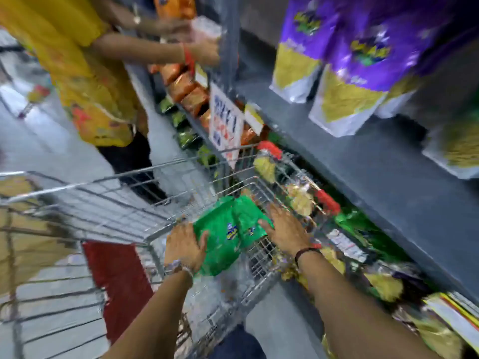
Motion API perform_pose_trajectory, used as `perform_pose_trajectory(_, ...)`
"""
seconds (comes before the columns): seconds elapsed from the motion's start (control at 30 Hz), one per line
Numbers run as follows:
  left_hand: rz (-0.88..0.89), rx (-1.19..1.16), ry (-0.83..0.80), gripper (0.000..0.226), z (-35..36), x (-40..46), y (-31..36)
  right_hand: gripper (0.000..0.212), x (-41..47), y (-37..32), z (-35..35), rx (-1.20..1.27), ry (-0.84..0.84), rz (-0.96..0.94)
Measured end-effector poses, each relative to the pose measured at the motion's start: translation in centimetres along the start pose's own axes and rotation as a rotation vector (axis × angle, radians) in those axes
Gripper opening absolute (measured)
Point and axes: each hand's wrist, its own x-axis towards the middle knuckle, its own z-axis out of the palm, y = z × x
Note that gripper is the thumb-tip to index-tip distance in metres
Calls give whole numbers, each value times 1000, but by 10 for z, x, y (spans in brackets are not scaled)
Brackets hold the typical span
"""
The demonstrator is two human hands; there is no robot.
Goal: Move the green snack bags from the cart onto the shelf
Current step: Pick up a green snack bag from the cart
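Note:
A stack of green snack bags [230, 234] lies inside the wire cart [108, 198], near its right corner. My left hand [185, 246] presses against the stack's left side and my right hand [286, 229] against its right side, so the bags are held between both palms. The grey shelf [363, 161] runs along the right, with more green bags [363, 229] on the lower level below it. The picture is blurred by motion.
Purple-and-yellow bags [344, 73] stand on the grey shelf. A person in a yellow garment [85, 81] stands beyond the cart, handling orange packets [186, 86] at the shelf's far end. A price sign [225, 123] hangs off the shelf edge. Mixed packets fill the low shelf [383, 283].

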Motion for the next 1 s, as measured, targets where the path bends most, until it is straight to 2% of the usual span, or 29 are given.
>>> perform_pose_trajectory(0.07,-132,-39,-75,92,13,13,-28,43,28,-4,30,-116,-158,40)
perform_pose_trajectory(0.13,-175,-111,24,110,29,16,-54,35,48,0,59,-206,-327,75)
perform_pose_trajectory(0.27,-421,-415,193,116,57,13,-81,46,84,7,114,-184,-641,89)
perform_pose_trajectory(0.3,-456,-514,168,114,67,6,-85,51,90,10,127,-161,-696,89)
perform_pose_trajectory(0.37,-486,-655,-9,101,89,-6,-94,68,96,14,149,-82,-776,99)
perform_pose_trajectory(0.4,-496,-697,-87,97,97,-9,-96,78,97,15,156,-32,-794,110)
perform_pose_trajectory(0.47,-527,-800,-131,95,115,-8,-99,91,103,24,173,65,-812,146)
perform_pose_trajectory(0.53,-525,-866,-127,101,125,-3,-92,98,107,30,178,122,-808,150)
perform_pose_trajectory(0.6,-510,-849,-57,102,139,-3,-84,100,109,28,174,147,-826,134)
perform_pose_trajectory(0.67,-525,-765,-47,99,148,-4,-80,90,110,22,169,162,-813,122)
perform_pose_trajectory(0.77,-571,-653,-194,90,142,-6,-77,73,107,13,157,94,-733,64)
perform_pose_trajectory(0.8,-552,-639,-197,85,137,-9,-74,63,104,9,149,65,-715,35)
perform_pose_trajectory(0.9,-487,-626,-79,63,123,-18,-69,34,91,1,130,37,-684,-12)
perform_pose_trajectory(1.0,-390,-564,0,63,102,-23,-61,30,73,-8,100,31,-629,-79)
